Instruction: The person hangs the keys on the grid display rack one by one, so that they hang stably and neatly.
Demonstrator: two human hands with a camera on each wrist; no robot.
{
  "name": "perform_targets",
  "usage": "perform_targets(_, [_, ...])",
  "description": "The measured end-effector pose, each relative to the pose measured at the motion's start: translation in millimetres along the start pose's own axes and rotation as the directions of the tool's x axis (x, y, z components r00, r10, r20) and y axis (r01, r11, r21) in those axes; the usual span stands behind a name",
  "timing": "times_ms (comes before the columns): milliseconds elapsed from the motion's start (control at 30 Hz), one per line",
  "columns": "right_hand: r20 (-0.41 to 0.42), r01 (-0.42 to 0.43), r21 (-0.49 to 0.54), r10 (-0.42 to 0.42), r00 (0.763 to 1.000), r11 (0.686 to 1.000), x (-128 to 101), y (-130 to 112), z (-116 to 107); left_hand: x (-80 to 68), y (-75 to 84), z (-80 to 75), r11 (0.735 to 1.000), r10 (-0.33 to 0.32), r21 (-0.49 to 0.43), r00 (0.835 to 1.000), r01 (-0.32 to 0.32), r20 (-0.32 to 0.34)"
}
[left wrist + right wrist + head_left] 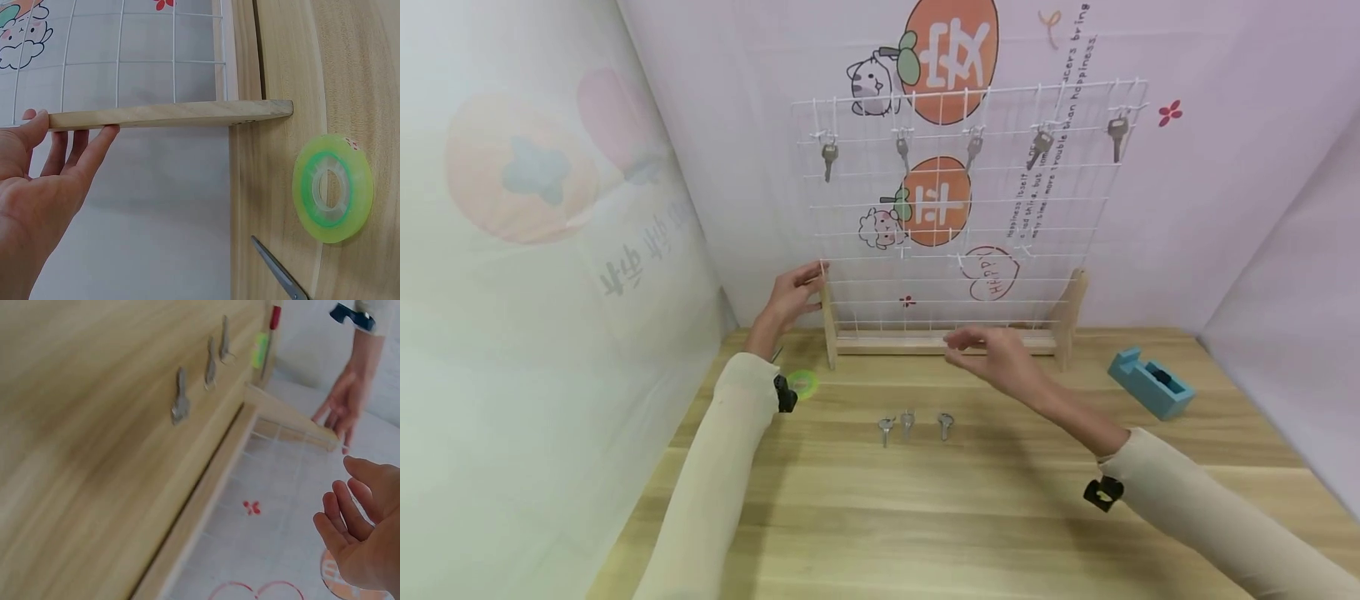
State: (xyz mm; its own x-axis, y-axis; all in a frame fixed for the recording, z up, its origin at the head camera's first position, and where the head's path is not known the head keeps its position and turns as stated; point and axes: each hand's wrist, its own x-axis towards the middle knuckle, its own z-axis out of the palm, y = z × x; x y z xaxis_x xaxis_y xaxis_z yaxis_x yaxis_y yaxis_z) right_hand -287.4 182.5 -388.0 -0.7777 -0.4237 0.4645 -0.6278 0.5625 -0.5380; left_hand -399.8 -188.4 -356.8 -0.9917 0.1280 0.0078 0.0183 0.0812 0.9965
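Note:
A white wire grid rack [955, 200] stands upright on a wooden base with two wooden side supports. My left hand [793, 292] grips the upper end of the left wooden support [169, 114], thumb and fingertips against the wood. My right hand [996, 354] hovers in front of the lower grid, fingers loosely bent and holding nothing; the right wrist view shows this hand [369, 525] too. Three keys lie on the table before the rack: a left key [886, 429], a middle key [907, 422] and a right key [945, 424]. Several more keys, among them one key [829, 158], hang on hooks along the upper grid.
A blue tape dispenser [1150, 383] sits on the table at the right. Beside the left support lie a yellow-green tape roll [334, 187] and scissors [279, 269], which are partly out of view. Printed cloth walls [760, 167] enclose the wooden table [925, 517].

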Motion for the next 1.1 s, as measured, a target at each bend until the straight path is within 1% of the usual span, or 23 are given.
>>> perform_targets(100, [0.039,0.008,0.022,-0.009,0.999,1.000,-2,2,23,4.1,-6.4,-2.0,0.999,0.021,0.027,1.000,-0.021,-0.004])
perform_targets(233, [0.088,0.023,0.049,-0.027,0.996,0.999,-4,4,51,6.8,-9.4,-3.0,0.998,0.045,0.045,0.999,-0.044,-0.011])
perform_targets(367, [0.148,0.014,0.078,-0.026,0.989,0.997,-6,7,75,6.6,-10.9,-3.3,0.998,0.045,0.035,0.999,-0.045,-0.012])
perform_targets(500, [0.191,0.013,0.095,-0.031,0.981,0.995,-8,10,93,5.8,-10.5,-2.5,0.998,0.045,0.033,0.999,-0.045,-0.013])
perform_targets(567, [0.209,0.009,0.106,-0.031,0.977,0.994,-8,10,100,5.7,-10.1,-2.3,0.999,0.046,0.027,0.999,-0.046,-0.012])
perform_targets(700, [0.237,-0.014,0.097,-0.009,0.971,0.995,-7,9,110,0.0,2.1,0.1,1.000,0.025,0.010,1.000,-0.025,0.003])
perform_targets(800, [0.258,-0.007,0.064,-0.010,0.966,0.998,-5,10,118,-5.9,11.2,1.1,1.000,0.013,0.009,1.000,-0.013,0.011])
perform_targets(967, [0.305,0.018,-0.001,-0.016,0.952,1.000,-5,9,127,-8.3,12.0,0.6,1.000,0.002,-0.006,1.000,-0.002,0.018])
perform_targets(1100, [0.327,0.024,-0.033,-0.012,0.945,0.999,-5,8,130,-3.8,5.5,-0.2,1.000,0.005,-0.008,1.000,-0.005,0.007])
